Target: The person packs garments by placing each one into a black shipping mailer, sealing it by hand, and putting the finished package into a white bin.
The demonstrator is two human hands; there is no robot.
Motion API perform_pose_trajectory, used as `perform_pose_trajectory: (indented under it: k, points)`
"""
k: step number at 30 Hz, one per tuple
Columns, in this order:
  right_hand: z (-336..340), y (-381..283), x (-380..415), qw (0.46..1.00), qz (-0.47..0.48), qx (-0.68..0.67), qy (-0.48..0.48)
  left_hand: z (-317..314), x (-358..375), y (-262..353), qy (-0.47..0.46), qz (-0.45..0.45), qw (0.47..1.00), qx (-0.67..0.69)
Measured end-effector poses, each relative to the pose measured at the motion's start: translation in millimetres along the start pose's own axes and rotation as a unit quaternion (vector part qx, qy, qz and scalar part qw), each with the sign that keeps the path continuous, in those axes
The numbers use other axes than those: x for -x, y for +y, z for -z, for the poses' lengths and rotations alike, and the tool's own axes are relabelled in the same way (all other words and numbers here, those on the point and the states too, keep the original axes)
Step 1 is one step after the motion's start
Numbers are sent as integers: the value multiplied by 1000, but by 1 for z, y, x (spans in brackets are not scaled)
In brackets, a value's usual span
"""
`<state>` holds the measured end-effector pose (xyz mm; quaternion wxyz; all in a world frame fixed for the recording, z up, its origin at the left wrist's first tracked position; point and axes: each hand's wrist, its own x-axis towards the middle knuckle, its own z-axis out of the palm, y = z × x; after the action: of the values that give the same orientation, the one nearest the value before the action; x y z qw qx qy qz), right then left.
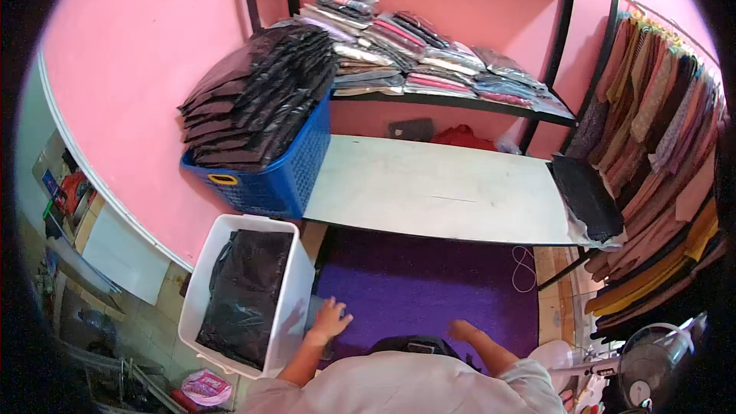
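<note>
My left hand (331, 320) is beside the right wall of a white plastic bin (300, 291), its fingers apart and holding nothing. Inside that bin lie dark items in black plastic packaging (247, 284). My right hand (462, 330) is in front of my body, over the purple floor covering (429, 284) in this view; its fingers are hidden from the camera. A dark object (414, 345) shows at my waist, between the two hands.
Behind the bin, a blue basket (303, 172) is piled high with black plastic packages (257, 96). A white tabletop (429, 184) has a dark folded bundle (589, 195) at its right end. Bagged garments (429, 57) fill the shelf above. Hanging clothes (652, 123) and a fan (648, 368) stand right.
</note>
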<state>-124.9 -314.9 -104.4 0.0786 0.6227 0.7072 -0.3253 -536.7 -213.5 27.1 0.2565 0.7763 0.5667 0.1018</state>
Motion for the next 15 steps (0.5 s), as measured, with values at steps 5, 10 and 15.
perform_pose_trajectory:
  k: [5,10,15]
  points:
    - [-107,166,74,995,-71,-25,-59,-53,-24,63,-284,-13,959,12]
    - [-81,170,125,985,-156,-74,-27,-80,-49,121,-310,-12,951,-14]
    - [29,121,112,975,-116,-171,87,-82,-97,144,-228,-96,968,-35]
